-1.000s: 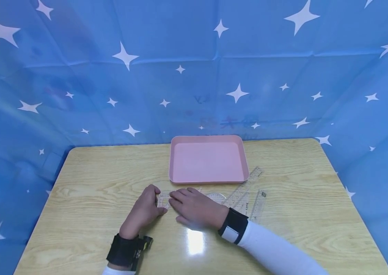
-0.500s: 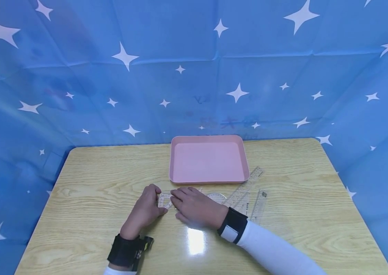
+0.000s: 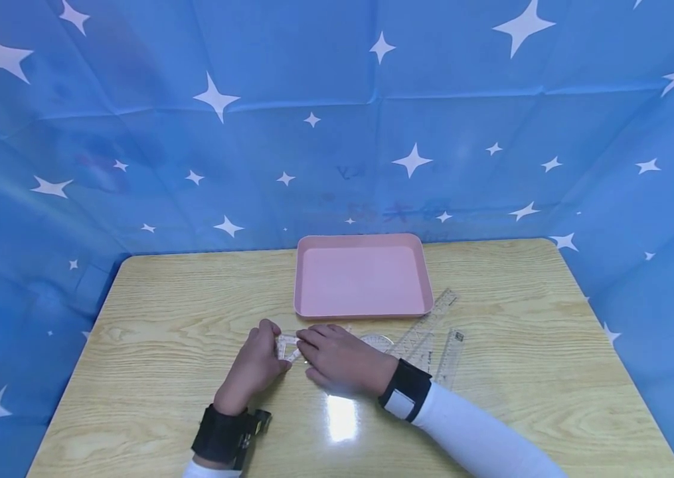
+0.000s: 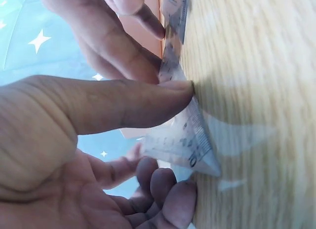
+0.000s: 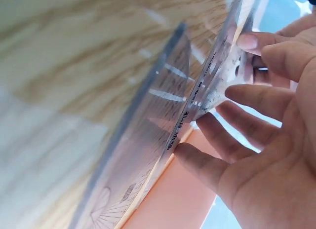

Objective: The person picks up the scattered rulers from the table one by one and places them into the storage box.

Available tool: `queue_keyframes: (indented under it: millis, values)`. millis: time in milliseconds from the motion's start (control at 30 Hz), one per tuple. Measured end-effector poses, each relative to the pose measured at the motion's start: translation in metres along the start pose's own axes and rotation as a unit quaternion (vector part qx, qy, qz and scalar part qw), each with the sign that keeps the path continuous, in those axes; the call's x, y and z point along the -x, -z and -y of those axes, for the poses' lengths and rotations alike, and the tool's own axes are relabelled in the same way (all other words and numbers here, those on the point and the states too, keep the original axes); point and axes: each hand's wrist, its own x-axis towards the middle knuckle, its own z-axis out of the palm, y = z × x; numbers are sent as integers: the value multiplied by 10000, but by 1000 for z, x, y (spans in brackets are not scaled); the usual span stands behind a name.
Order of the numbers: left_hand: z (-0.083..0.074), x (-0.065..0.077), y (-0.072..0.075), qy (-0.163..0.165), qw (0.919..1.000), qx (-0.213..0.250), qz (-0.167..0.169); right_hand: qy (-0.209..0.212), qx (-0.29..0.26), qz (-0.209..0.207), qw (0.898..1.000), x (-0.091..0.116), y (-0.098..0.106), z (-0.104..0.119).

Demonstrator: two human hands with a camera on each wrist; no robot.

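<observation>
My left hand [image 3: 255,362] pinches a clear plastic set square [image 3: 281,346] at its left end, its thumb and forefinger spread across the side. In the left wrist view the set square [image 4: 190,145] leans over the wood, the left thumb lying on its scale. From the right, my right hand [image 3: 345,358] reaches over its other end, fingers extended, fingertips right at the plastic, thumb apart. The right wrist view shows these fingers [image 5: 256,98] along the set square [image 5: 222,86]. A clear protractor [image 3: 377,342] lies just beyond the right hand, partly hidden.
A pink tray [image 3: 363,315] stands behind the hands. To the right lie a long clear ruler [image 3: 445,304] close to the tray's corner, a second set square [image 3: 423,355] and a short ruler [image 3: 450,352]. The right forearm passes in front of them. Blue star-patterned cloth [image 3: 337,146] surrounds the table.
The set square's outline and cut-out show more plainly between the hands now, and it has shifted very slightly right with the left hand. The right hand has hardly moved.
</observation>
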Motion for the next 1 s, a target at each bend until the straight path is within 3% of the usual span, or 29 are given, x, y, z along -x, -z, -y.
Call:
queue_keyframes:
  millis: [167, 400, 600, 800, 1000]
  values:
    - [-1, 0, -1, -3, 9998, 118, -141, -48, -243, -48, 9997, 0, 2, -1]
    - [-3, 1, -2, 132, 9998, 112, -89, -6, -412, -39, 9991, 1, 3, -1]
    - [-2, 2, -4, -29, 9995, 146, -268, 103, -471, -272, 9985, 2, 2, -2]
    - [0, 3, -4, -223, 9980, 362, -471, 120, -457, -298, 9984, 3, 1, -1]
    - [1, 4, -2, -132, 9957, 813, -420, 88, -600, -311, 9977, 4, 0, -1]
